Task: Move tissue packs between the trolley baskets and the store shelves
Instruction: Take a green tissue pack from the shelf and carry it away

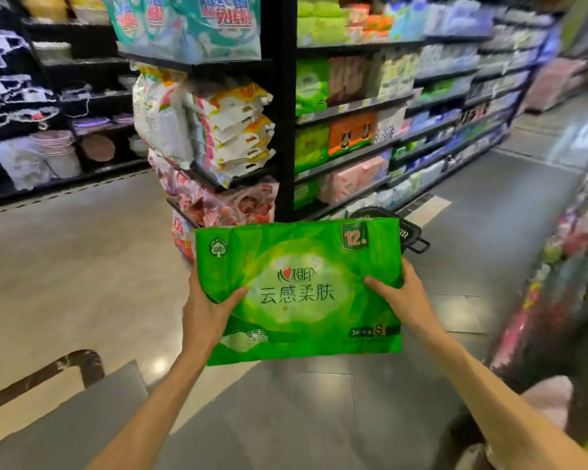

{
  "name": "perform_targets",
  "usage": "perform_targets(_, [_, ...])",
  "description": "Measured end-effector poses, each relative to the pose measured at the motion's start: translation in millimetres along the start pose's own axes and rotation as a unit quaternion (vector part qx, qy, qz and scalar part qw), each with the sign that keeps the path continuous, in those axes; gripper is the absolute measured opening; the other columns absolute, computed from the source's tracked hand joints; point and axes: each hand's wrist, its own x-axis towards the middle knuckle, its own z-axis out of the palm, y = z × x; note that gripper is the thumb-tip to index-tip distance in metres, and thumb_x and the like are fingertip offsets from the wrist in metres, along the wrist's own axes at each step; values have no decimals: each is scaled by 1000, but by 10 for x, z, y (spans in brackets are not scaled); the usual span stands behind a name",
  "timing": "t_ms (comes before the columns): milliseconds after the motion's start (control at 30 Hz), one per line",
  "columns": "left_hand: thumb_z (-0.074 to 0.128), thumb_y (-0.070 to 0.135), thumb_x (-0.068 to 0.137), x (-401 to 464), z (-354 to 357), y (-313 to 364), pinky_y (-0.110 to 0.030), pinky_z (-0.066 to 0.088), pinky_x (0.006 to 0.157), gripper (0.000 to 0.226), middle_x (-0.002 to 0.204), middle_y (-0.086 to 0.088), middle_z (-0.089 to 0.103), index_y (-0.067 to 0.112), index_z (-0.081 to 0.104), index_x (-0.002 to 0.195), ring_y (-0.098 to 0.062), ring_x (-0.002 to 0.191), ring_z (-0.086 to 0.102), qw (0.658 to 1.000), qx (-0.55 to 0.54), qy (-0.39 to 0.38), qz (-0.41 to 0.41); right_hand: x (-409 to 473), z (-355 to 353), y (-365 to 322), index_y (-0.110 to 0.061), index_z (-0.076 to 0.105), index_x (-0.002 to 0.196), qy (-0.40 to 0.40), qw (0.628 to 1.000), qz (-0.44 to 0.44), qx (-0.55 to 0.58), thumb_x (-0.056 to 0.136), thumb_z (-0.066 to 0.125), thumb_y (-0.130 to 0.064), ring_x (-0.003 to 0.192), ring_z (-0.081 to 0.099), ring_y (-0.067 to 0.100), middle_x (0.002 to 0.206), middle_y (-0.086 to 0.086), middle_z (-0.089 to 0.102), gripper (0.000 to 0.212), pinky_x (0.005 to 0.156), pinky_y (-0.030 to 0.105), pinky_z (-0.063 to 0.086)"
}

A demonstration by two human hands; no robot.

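A large green tissue pack (299, 262) with white and dark lettering is held flat in front of me, above the floor. My left hand (206, 308) grips its left edge, thumb on top. My right hand (403, 295) grips its right edge, thumb lying on the front. Just behind the pack's upper right corner, a black basket (409, 234) shows partly; its inside is hidden. The store shelves (353, 106) ahead carry green, orange and pink tissue packs.
An end-of-aisle rack (228, 130) stacked with white, yellow and pink packs stands straight ahead, left of a black post. A brown rail (48, 371) sits at lower left. Flowers and goods (564, 266) line the right side. Grey floor runs between.
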Motion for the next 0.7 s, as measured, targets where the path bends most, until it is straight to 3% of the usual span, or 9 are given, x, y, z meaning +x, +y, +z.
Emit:
perform_targets(133, [87,44,76,520,771,101,-44,50,103,100,146,3,56,35,28,156,-25,127,58,999,-9,-49,20,438,-389,231,-32,42,145,54,998,32,-11,79,85,-44,107,67,11,122,-16,67,80,92,42,57])
perform_targets(267, [88,58,67,1138,1509,163,-48,48,107,110,146,5,56,35,28,156,-21,129,56,994,-28,-100,27,935,-662,382,-29,48,135,115,992,46,-7,83,84,-27,90,66,-6,116,-12,68,64,69,19,55])
perform_targets(300, [89,56,68,1294,1700,185,-46,48,107,110,146,4,56,34,27,157,-21,129,56,993,-35,-112,30,1076,-727,428,-30,50,132,126,991,50,-8,81,86,-29,91,67,-4,118,-9,69,62,70,21,57])
perform_targets(367, [91,39,74,1600,2079,261,-37,46,104,106,146,2,56,30,28,158,-20,128,56,989,-46,-134,33,1371,-868,519,-32,53,134,147,987,55,-20,75,88,-42,100,70,8,119,-7,70,69,82,38,61])
perform_targets(433, [90,32,75,1893,2445,353,-34,45,99,104,144,1,57,29,28,158,-19,127,56,986,-46,-152,42,1661,-1011,593,-32,51,138,165,984,68,-20,74,89,-41,105,71,15,121,-7,71,74,90,49,59])
perform_targets(600, [90,53,67,2635,3321,523,-47,50,104,111,143,4,58,42,24,156,-23,127,59,977,-34,-201,53,2359,-1303,735,-30,48,136,213,972,99,-14,78,87,-31,104,69,12,123,-4,68,70,92,46,58])
perform_targets(700, [88,59,65,2977,3817,648,-45,49,105,113,146,7,55,41,24,156,-19,128,56,973,-36,-220,68,2801,-1504,880,-28,46,141,230,967,108,-10,79,86,-32,106,68,11,124,-6,68,74,91,41,58])
